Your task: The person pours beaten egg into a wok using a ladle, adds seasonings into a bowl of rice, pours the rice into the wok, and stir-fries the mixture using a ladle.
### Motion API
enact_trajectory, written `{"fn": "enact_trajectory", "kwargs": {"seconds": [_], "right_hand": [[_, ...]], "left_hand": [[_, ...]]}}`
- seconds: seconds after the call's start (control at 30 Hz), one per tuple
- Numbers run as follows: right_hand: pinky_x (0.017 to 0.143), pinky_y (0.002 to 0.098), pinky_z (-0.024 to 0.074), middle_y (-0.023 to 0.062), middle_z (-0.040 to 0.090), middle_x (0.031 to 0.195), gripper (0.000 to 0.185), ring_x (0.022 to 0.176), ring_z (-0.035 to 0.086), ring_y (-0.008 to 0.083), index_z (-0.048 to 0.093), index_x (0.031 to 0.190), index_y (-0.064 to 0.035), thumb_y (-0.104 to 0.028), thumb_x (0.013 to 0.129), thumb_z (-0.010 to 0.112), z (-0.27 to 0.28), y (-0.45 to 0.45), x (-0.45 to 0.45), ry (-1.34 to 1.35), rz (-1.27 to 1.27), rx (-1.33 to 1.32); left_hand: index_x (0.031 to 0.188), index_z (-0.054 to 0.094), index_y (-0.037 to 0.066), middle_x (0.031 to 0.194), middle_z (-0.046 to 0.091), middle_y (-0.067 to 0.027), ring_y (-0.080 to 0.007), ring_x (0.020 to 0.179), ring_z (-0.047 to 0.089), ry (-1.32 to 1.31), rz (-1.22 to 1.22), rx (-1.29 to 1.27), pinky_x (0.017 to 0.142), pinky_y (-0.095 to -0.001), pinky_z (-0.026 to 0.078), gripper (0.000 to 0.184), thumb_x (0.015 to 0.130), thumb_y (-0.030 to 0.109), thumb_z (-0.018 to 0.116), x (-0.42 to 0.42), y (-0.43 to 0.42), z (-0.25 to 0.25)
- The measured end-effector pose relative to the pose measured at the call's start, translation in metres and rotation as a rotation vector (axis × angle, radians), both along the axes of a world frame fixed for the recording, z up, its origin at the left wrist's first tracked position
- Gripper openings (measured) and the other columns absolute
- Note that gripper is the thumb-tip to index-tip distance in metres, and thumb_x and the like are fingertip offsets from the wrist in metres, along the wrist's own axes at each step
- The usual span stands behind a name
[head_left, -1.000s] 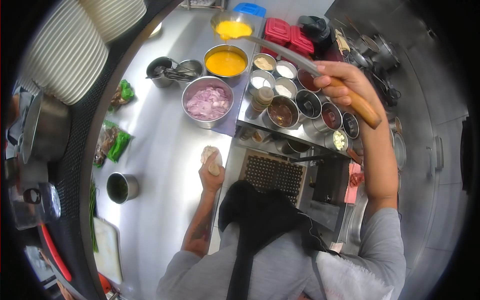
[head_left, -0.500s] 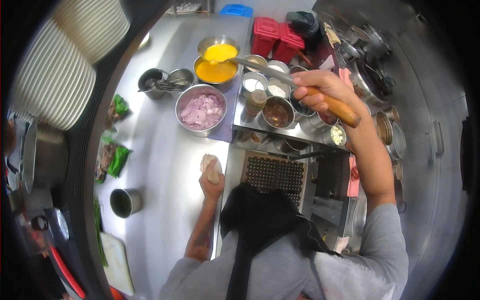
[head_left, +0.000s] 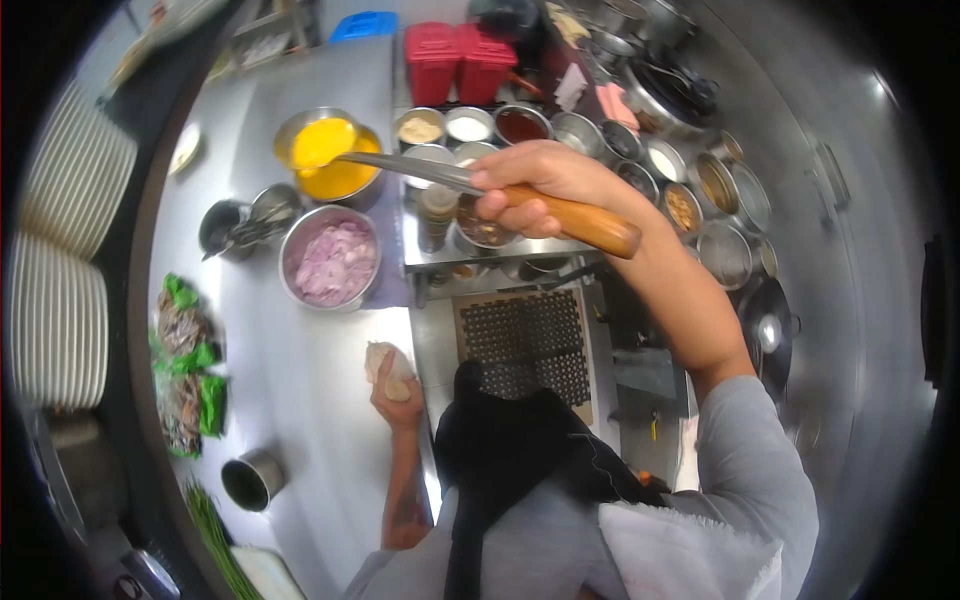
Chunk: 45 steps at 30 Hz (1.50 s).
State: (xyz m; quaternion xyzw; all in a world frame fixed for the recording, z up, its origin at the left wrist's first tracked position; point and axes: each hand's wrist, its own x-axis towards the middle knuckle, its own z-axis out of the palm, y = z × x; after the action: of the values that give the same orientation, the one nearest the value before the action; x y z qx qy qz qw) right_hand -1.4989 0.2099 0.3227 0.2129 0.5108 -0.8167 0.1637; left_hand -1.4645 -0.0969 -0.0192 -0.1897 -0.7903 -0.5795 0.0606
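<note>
My right hand grips the wooden handle of a long metal ladle. The ladle's bowl holds yellow liquid, above and partly covering a metal pot of the same yellow liquid. Fingers of my left hand are wrapped round a pale cloth near the steel counter's front edge. A metal bowl of sliced purple onions stands just in front of the yellow pot. Beside it are metal containers with utensils.
Metal tubs of powders and sauces line the right-hand shelf, with a pepper mill among them. Two red bins stand behind. Green-topped bags, a small dark-filled pot and stacked plates are at the left.
The view has turned, so the counter items appear further left. My right hand has brought the ladle lower and leftward in view. My left hand still holds the cloth.
</note>
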Motion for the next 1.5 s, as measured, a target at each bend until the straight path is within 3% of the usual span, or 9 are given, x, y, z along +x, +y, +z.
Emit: {"fn": "enact_trajectory", "kwargs": {"seconds": [0.6,0.83,0.9,0.97,1.03,1.2,1.27,1.37,1.5], "right_hand": [[0.032,0.0258,0.0502,0.0129,0.044,0.087,0.046,0.048,0.048,0.0110,0.019,0.141,0.0151,-0.008,0.103,0.031,0.123,-0.030,0.521,0.570,-0.545,-0.337],[0.040,0.0197,0.0452,0.0072,0.051,0.072,0.021,0.044,0.043,0.0104,0.052,0.102,0.0037,-0.017,0.100,0.050,0.152,-0.152,0.876,0.311,-1.208,0.100],[0.038,0.0214,0.0413,0.0046,0.050,0.066,0.021,0.043,0.043,0.0107,0.054,0.095,0.0016,-0.019,0.100,0.053,0.161,-0.190,0.965,0.157,-1.441,0.046],[0.037,0.0231,0.0374,0.0019,0.049,0.060,0.024,0.042,0.043,0.0109,0.055,0.088,-0.0005,-0.022,0.099,0.056,0.159,-0.211,1.041,0.010,-1.619,-0.036],[0.035,0.0140,0.0385,0.0036,0.050,0.076,0.008,0.048,0.044,0.0008,0.046,0.097,0.0001,-0.008,0.099,0.048,0.146,-0.223,1.113,-0.446,-1.694,0.626],[0.039,0.0162,0.0457,0.0019,0.057,0.068,0.011,0.049,0.052,0.0037,0.054,0.091,0.0026,-0.008,0.094,0.053,0.059,-0.247,1.280,-0.653,-1.882,0.478],[0.038,0.0192,0.0427,0.0018,0.057,0.067,0.014,0.049,0.052,0.0052,0.054,0.085,0.0003,-0.010,0.094,0.053,-0.003,-0.249,1.347,-0.599,-1.996,0.278],[0.038,0.0274,0.0384,0.0014,0.055,0.061,0.019,0.050,0.054,0.0086,0.055,0.075,-0.0056,-0.012,0.093,0.054,-0.084,-0.258,1.407,-0.714,-2.033,0.319],[0.047,0.0348,0.0455,0.0056,0.060,0.062,0.016,0.055,0.060,0.0161,0.060,0.080,-0.0025,-0.014,0.091,0.055,-0.141,-0.266,1.455,-0.932,-1.903,0.462]], "left_hand": [[0.121,0.066,0.007,0.112,0.067,-0.0137,-0.0307,0.090,0.065,0.302,-0.020,-0.184,0.084,-0.0410,0.051,0.039,0.085,0.018,0.058,0.022,-0.001,-0.014],[0.122,0.065,0.010,0.109,0.069,-0.0151,-0.0351,0.091,0.065,0.576,-0.130,-0.771,0.078,-0.0459,0.052,0.036,0.091,0.027,0.059,0.045,-0.028,-0.062],[0.119,0.065,0.008,0.101,0.070,-0.0162,-0.0398,0.082,0.065,1.131,-0.253,-0.391,0.072,-0.0468,0.052,0.037,0.092,0.033,0.057,0.089,-0.022,-0.067],[0.118,0.065,0.007,0.100,0.070,-0.0165,-0.0402,0.080,0.065,0.966,-0.352,-0.399,0.071,-0.0466,0.052,0.036,0.093,0.032,0.057,0.146,-0.022,-0.082],[0.117,0.065,0.007,0.099,0.070,-0.0168,-0.0407,0.079,0.065,0.661,-0.400,-0.537,0.071,-0.0463,0.052,0.036,0.093,0.032,0.056,0.211,-0.028,-0.101],[0.116,0.064,0.005,0.097,0.070,-0.0175,-0.0417,0.075,0.065,0.318,-0.619,-0.733,0.069,-0.0458,0.053,0.035,0.093,0.031,0.056,0.360,-0.028,-0.146],[0.112,0.062,-0.001,0.093,0.069,-0.0171,-0.0383,0.072,0.065,0.697,-1.340,-0.775,0.067,-0.0438,0.053,0.036,0.093,0.030,0.056,0.383,-0.020,-0.188],[0.112,0.061,-0.006,0.090,0.068,-0.0183,-0.0354,0.070,0.065,-0.553,-1.076,-0.707,0.068,-0.0448,0.052,0.042,0.092,0.031,0.056,0.506,-0.031,-0.187],[0.115,0.062,-0.007,0.088,0.067,-0.0188,-0.0306,0.069,0.062,-0.109,-1.067,-0.682,0.061,-0.0394,0.051,0.044,0.090,0.030,0.058,0.609,-0.035,-0.233]]}}
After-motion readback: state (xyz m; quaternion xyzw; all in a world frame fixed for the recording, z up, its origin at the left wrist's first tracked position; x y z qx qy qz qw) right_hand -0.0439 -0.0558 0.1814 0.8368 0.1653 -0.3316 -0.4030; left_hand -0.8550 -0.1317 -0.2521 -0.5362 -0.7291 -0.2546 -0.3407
